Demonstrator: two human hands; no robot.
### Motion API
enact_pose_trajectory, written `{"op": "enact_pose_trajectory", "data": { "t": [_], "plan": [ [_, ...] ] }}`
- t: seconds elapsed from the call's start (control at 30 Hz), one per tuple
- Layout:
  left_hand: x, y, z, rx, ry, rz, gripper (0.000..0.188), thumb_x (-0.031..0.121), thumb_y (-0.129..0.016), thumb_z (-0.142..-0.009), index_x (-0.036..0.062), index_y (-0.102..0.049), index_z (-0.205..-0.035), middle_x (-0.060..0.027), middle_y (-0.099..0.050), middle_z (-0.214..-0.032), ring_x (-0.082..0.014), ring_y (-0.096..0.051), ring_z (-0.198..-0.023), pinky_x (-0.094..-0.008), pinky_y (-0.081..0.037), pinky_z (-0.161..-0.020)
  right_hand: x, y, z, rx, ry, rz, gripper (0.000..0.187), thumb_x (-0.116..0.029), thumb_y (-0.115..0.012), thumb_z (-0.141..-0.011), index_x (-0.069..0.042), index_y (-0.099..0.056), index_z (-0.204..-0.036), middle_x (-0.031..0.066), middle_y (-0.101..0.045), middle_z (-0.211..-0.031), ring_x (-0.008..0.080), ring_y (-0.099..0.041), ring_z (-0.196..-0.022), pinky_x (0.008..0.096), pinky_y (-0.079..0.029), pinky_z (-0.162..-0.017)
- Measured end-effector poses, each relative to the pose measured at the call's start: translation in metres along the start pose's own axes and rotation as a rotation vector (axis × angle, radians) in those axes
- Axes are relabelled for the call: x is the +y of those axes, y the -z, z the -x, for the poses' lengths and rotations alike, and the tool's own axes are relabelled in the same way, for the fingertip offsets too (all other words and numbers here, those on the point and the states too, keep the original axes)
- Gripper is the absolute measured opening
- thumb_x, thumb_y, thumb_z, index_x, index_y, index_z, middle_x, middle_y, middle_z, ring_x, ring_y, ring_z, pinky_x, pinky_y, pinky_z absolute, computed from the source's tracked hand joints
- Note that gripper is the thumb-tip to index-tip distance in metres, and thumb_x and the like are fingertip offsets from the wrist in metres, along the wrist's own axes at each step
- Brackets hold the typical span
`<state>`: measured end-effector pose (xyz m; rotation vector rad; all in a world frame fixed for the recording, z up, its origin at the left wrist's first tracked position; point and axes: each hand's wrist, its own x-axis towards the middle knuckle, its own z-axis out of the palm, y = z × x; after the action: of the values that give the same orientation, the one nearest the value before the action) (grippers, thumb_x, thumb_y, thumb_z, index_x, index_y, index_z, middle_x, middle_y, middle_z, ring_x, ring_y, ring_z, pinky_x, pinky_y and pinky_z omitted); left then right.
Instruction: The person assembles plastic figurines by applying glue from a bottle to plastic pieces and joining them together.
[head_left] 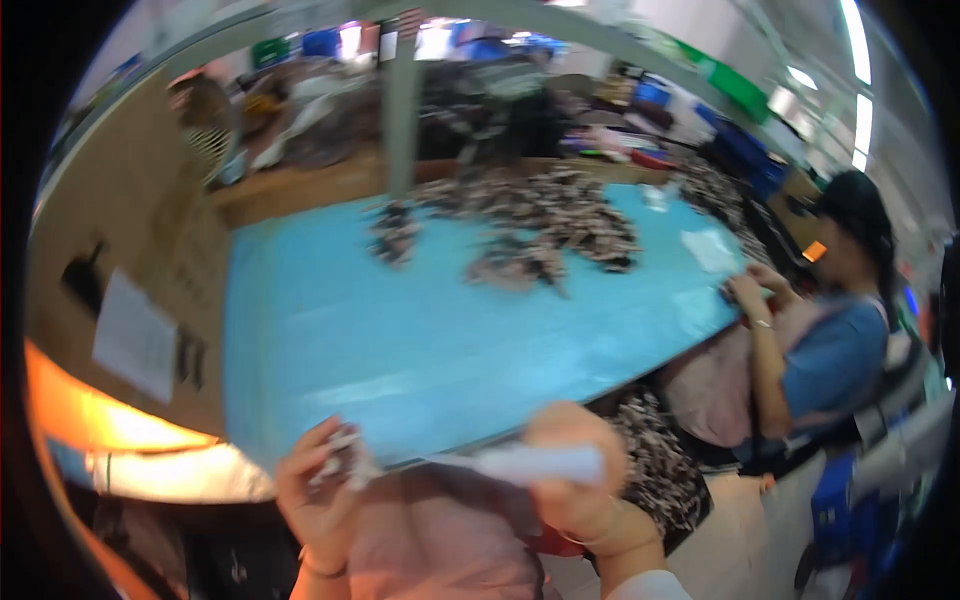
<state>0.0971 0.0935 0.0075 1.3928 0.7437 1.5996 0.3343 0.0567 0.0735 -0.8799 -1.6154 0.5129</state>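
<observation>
Near the table's front edge, my left hand (pixel 312 490) is closed on a small piece in mottled white and dark brown (pixel 345 465); blur hides its exact kind. My right hand (pixel 585 505) grips a white squeeze bottle (pixel 545 463), smeared by motion. Its thin tapered tip points left, toward the piece, with a gap between them. Both hands are in front of my pinkish apron (pixel 440 535). Farther off on the blue tabletop (pixel 400 320) lies a heap of similar mottled pieces (pixel 560 215).
A cardboard panel (pixel 150 240) with a paper sheet stands along the left. A grey post (pixel 400 120) rises behind the table. On the right a co-worker in a blue sleeve (pixel 835 350) sits handling something small. A container of mottled pieces (pixel 655 460) is beside my right arm.
</observation>
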Motion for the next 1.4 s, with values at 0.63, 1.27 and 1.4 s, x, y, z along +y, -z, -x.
{"op": "enact_pose_trajectory", "data": {
  "t": [0.63, 1.27, 1.4],
  "plan": [
    [0.014, 0.053, 0.041, 0.128, 0.141, 0.246, 0.021, 0.006, -0.053, -0.088, 0.0002, -0.051, -0.108, -0.0175, -0.056, -0.111, -0.0289, -0.056, -0.100, -0.0359, -0.052, -0.078, 0.177, -0.093, -0.091, 0.040, -0.276, 0.406, 0.036, -0.021, -0.068, -0.073, -0.008, -0.054, -0.102, 0.0121, -0.058, -0.092, 0.0316, -0.052, -0.094, 0.0411, -0.040, -0.081],
    [0.088, 0.150, 0.113, 0.595, 0.105, 0.129, 0.023, 0.014, -0.057, -0.087, 0.0021, -0.045, -0.103, -0.0228, -0.058, -0.104, -0.0223, -0.061, -0.082, -0.0302, -0.050, -0.065, -0.008, -0.348, -0.051, -0.691, 0.573, 0.749, 0.006, -0.011, -0.052, -0.071, -0.007, -0.055, -0.074, 0.0072, -0.052, -0.075, 0.0186, -0.052, -0.073, 0.0287, -0.042, -0.063],
    [0.098, 0.158, 0.130, 0.661, 0.115, 0.100, 0.024, 0.017, -0.057, -0.088, 0.0029, -0.046, -0.104, -0.0206, -0.059, -0.103, -0.0205, -0.061, -0.082, -0.0286, -0.050, -0.066, 0.024, -0.398, -0.075, -0.737, 0.440, 1.252, 0.019, -0.016, -0.050, -0.078, -0.003, -0.063, -0.081, 0.0089, -0.056, -0.085, 0.0236, -0.049, -0.082, 0.0310, -0.038, -0.067]
  ]
}}
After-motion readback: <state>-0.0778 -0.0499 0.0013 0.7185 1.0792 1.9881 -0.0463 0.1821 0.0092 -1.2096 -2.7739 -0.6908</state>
